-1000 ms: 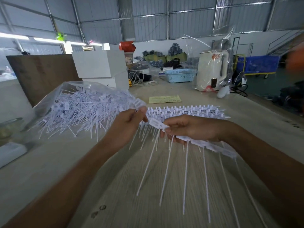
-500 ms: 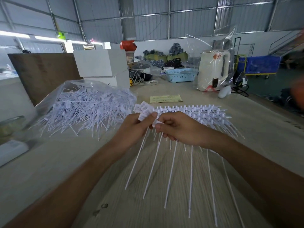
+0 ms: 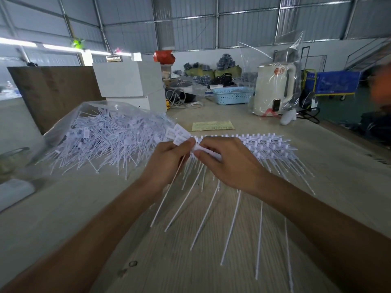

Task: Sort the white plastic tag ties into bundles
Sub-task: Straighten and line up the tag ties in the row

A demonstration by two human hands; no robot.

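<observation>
- Leftmost, a clear bag (image 3: 63, 123) spills the loose pile of ties (image 3: 110, 144) toward the table's left edge, presumably the unsorted stock.
- Next, the left hand (image 3: 169, 159) pinches a few tag heads (image 3: 177, 134), likely collecting them into a bundle.
- Beside it, almost touching, the right hand (image 3: 228, 163) pinches a connected strip (image 3: 208, 152), tails hanging down, probably to feed ties across.
- Behind, mid-table (image 3: 338, 187), stacked rows (image 3: 264, 146) lie aligned.
</observation>
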